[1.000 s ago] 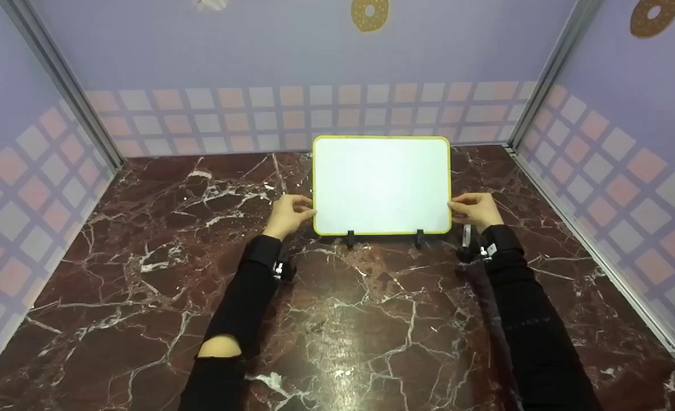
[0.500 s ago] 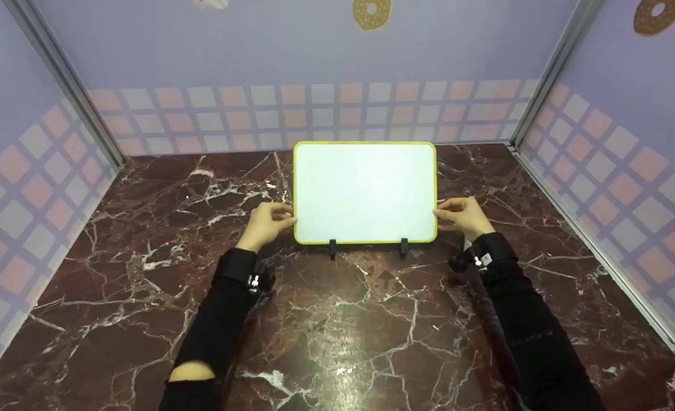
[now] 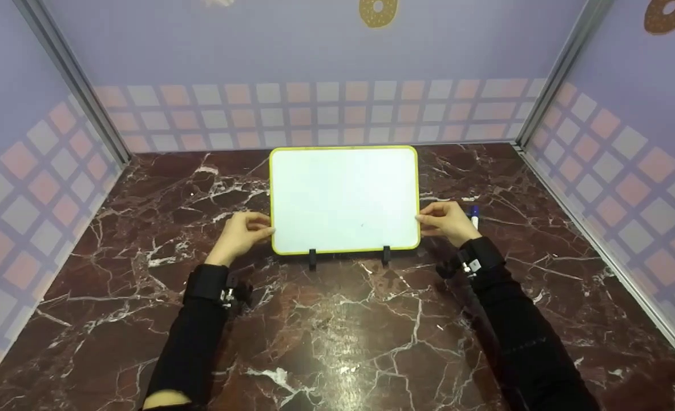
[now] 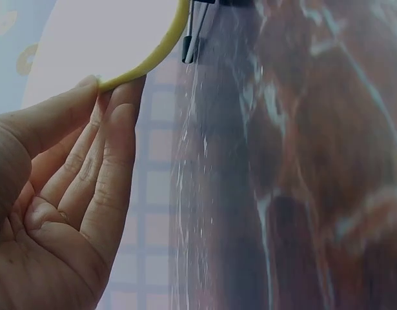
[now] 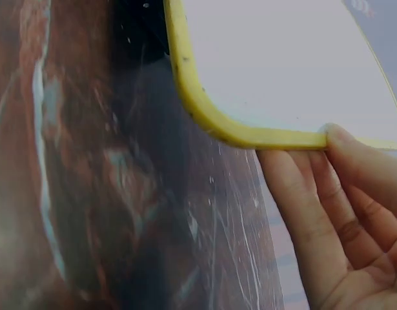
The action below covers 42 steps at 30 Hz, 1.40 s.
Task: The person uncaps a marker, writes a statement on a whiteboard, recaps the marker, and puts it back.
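Note:
A whiteboard [image 3: 346,197] with a yellow frame stands tilted back on a black stand [image 3: 312,260], whose two front feet show under its lower edge. My left hand [image 3: 239,234] pinches the board's left edge low down, thumb on the white face and fingers behind. On the opposite edge my right hand [image 3: 448,221] pinches it the same way. The right wrist view shows that thumb on the yellow rim [image 5: 250,137] near a rounded corner. What supports the board from behind is hidden.
A marker [image 3: 475,217] with a blue cap lies just beyond my right hand, partly covered by it. The dark red marbled tabletop [image 3: 337,325] runs back to a purple wall [image 3: 291,51] with pink and white squares. Side walls close off left and right.
Both hands have shifted the whiteboard and its stand leftward and toward me. The blue-capped marker has come into view beside my right hand.

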### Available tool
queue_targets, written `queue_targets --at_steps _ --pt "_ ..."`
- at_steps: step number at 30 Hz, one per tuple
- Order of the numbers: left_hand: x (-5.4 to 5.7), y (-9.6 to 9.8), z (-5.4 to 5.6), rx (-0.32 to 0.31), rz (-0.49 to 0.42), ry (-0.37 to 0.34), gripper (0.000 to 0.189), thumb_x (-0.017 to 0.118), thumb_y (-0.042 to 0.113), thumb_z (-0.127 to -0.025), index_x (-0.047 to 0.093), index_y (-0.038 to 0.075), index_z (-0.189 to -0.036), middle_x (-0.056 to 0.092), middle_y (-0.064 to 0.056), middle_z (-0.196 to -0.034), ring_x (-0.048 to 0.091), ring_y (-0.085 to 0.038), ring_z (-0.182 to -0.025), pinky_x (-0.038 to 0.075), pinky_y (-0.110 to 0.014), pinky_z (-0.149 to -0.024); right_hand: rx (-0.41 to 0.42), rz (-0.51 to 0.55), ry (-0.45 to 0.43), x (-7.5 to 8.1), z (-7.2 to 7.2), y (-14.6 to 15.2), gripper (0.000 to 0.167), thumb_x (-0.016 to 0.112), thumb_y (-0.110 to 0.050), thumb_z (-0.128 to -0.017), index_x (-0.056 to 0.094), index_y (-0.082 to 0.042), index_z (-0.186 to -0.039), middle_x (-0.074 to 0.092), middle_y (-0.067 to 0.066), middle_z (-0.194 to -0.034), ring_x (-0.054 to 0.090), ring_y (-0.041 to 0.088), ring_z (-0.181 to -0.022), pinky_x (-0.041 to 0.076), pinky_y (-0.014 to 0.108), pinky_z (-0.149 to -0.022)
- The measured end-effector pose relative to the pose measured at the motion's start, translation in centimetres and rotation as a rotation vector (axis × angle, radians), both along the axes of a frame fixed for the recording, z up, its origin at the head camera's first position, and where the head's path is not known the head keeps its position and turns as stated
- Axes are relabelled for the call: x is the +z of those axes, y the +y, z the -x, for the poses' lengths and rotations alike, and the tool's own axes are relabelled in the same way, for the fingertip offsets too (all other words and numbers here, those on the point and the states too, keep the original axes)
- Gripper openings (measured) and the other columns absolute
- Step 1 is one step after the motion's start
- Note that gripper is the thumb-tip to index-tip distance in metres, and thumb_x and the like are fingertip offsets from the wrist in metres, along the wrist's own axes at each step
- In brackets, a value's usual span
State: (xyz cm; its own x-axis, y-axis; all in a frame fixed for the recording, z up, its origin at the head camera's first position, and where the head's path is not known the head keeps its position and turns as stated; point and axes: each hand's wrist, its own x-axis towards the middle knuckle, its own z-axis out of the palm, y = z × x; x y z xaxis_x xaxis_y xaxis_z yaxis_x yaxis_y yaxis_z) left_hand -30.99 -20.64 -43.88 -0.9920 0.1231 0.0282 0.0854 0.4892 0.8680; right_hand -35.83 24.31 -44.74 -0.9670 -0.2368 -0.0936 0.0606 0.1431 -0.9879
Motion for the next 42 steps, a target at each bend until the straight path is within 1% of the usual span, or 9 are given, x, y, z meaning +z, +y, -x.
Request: queue_targets --at_steps 10,14,20,24,28,32,35,37,42 --pt "0.1 -0.5 -0.4 0.001 0.012 0.015 0.032 0.067 0.006 -0.093 0.063 -0.013 -0.118 0.068 -0.032 -0.112 0.072 -0.03 -0.092 0.062 -0.036 -0.083 0.023 -0.011 0.022 0.2 -0.2 -0.7 0.006 0.064 0.0 -0.094 0.064 0.005 -0.095 0.068 -0.001 -0.08 0.069 0.01 -0.073 0.063 0.031 -0.073" --pt "0.0 -0.7 -0.6 0.017 0.113 0.063 0.041 0.067 0.017 -0.095 0.061 -0.007 -0.128 0.065 -0.028 -0.124 0.066 -0.039 -0.111 0.057 -0.044 -0.094 0.029 -0.215 0.134 0.6 -0.3 -0.9 0.019 0.065 -0.007 -0.095 0.064 0.011 -0.102 0.07 0.007 -0.084 0.071 0.015 -0.074 0.063 0.035 -0.074" --pt "0.4 -1.6 -1.3 0.102 0.354 0.179 0.062 0.054 0.034 -0.102 0.036 0.001 -0.152 0.034 -0.025 -0.156 0.028 -0.043 -0.147 0.023 -0.059 -0.121 -0.022 -0.599 0.388 2.1 -0.7 -1.1 0.034 0.061 -0.02 -0.099 0.066 0.003 -0.123 0.07 0.023 -0.114 0.07 0.036 -0.101 0.059 0.042 -0.084" --pt "0.8 -1.8 -1.7 0.163 0.533 0.26 0.072 0.047 0.038 -0.104 0.012 0.006 -0.159 0.005 -0.02 -0.166 -0.001 -0.04 -0.154 0.002 -0.058 -0.125 -0.054 -0.754 0.478 3.1 -1.2 -0.6 0.048 0.057 -0.02 -0.101 0.049 0.0 -0.144 0.054 0.028 -0.139 0.053 0.045 -0.127 0.044 0.056 -0.107" --pt "0.8 -1.8 -2.1 0.228 0.626 0.326 0.074 0.045 0.039 -0.105 0.006 0.011 -0.161 -0.004 -0.015 -0.167 -0.009 -0.039 -0.153 -0.01 -0.053 -0.125 -0.115 -0.952 0.528 3.4 -1.6 0.5 0.066 0.059 -0.024 -0.1 0.029 -0.006 -0.156 0.029 0.028 -0.157 0.026 0.049 -0.145 0.025 0.067 -0.116" --pt "0.6 -1.8 -2.3 0.274 0.657 0.37 0.073 0.046 0.039 -0.104 0.009 0.012 -0.161 -0.001 -0.015 -0.167 -0.008 -0.041 -0.153 -0.014 -0.052 -0.124 -0.182 -1.127 0.435 3.1 -1.8 1.9 0.086 0.067 -0.033 -0.094 0.016 -0.009 -0.159 0.015 0.026 -0.162 0.011 0.049 -0.149 0.017 0.073 -0.115" --pt "0.3 -1.8 -2.4 0.278 0.652 0.375 0.072 0.047 0.039 -0.104 0.011 0.012 -0.161 0.0 -0.016 -0.167 -0.007 -0.042 -0.153 -0.016 -0.05 -0.123 -0.212 -1.204 0.296 2.7 -2.0 2.9 0.102 0.075 -0.04 -0.087 0.013 -0.002 -0.158 0.021 0.031 -0.158 0.015 0.051 -0.147 0.022 0.074 -0.112" --pt "0.2 -1.9 -2.4 0.276 0.651 0.367 0.072 0.047 0.04 -0.104 0.011 0.013 -0.161 -0.001 -0.015 -0.167 -0.007 -0.042 -0.153 -0.018 -0.049 -0.123 -0.216 -1.235 0.211 2.4 -2.0 3.3 0.105 0.077 -0.043 -0.083 0.018 0.005 -0.156 0.031 0.035 -0.152 0.024 0.054 -0.142 0.03 0.073 -0.108" --pt "0.1 -2.0 -2.5 0.274 0.653 0.345 0.072 0.044 0.043 -0.105 0.01 0.015 -0.161 -0.004 -0.014 -0.167 -0.009 -0.042 -0.153 -0.019 -0.049 -0.123 -0.208 -1.256 0.096 2.0 -1.8 3.8 0.086 0.077 -0.044 -0.082 0.048 0.015 -0.137 0.049 0.042 -0.131 0.047 0.055 -0.121 0.047 0.067 -0.096"
